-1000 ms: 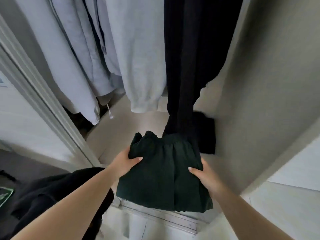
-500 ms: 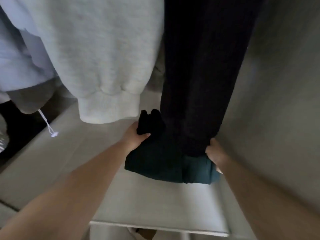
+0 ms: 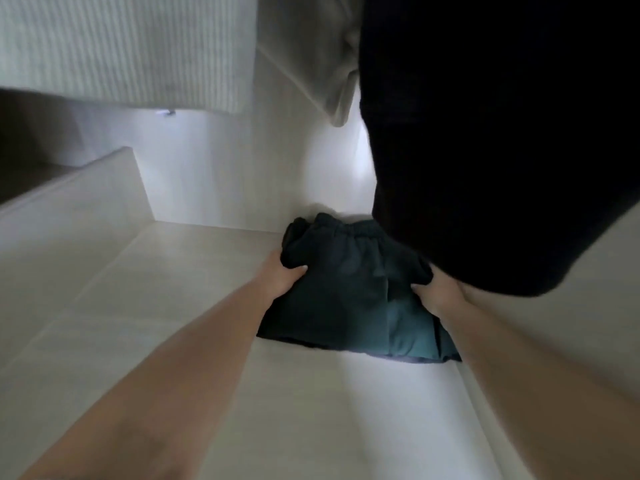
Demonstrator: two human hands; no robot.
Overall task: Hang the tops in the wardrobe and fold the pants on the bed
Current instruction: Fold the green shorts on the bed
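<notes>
A folded pair of dark green pants (image 3: 349,292) with an elastic waistband lies on the pale wardrobe shelf (image 3: 194,306), deep in the right back corner. My left hand (image 3: 282,277) grips its left edge, thumb on top. My right hand (image 3: 434,294) grips its right edge, thumb on the cloth. A hanging black garment (image 3: 491,133) drapes down over the right rear part of the pants and partly hides them.
A light grey ribbed hem of a hanging top (image 3: 121,53) fills the upper left, with a beige garment (image 3: 329,64) beside it. The wardrobe's back wall (image 3: 242,174) is close behind the pants; a raised step (image 3: 86,188) stands at the left.
Both hands carried the folded pants from the wardrobe's front edge deep inside, down onto the shelf by the back wall. The view has dropped below the hanging tops.
</notes>
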